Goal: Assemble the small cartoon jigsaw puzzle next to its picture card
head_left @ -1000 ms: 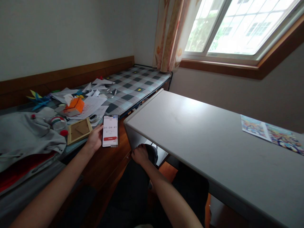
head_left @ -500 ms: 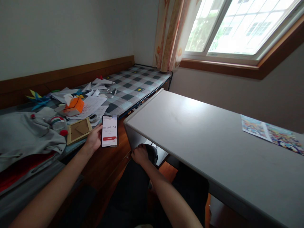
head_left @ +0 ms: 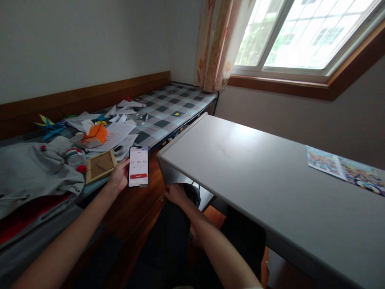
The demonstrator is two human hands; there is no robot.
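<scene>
My left hand (head_left: 120,176) is closed around the left edge of a smartphone (head_left: 138,165). The phone stands upright, its screen facing me and showing a timer at 01:05:54 above a red button. On my dark-trousered knee (head_left: 168,220) rests my right hand (head_left: 177,193), holding nothing, with its fingers laid over the knee and their tips hard to see. A wooden picture frame (head_left: 100,166), back side up, lies just beyond my left hand on the bed's edge.
On the checkered bed (head_left: 180,106) are papers (head_left: 116,134), an orange tissue box (head_left: 94,135), a clear jar (head_left: 75,156) and a grey bag (head_left: 39,164). A white desk (head_left: 240,160) stretches to the right, with colourful prints (head_left: 345,168) on it. A curtain (head_left: 213,48) hangs beside the window.
My right hand has shifted slightly left on the knee, its fingers stretching out a little. The left hand and phone have stayed in place.
</scene>
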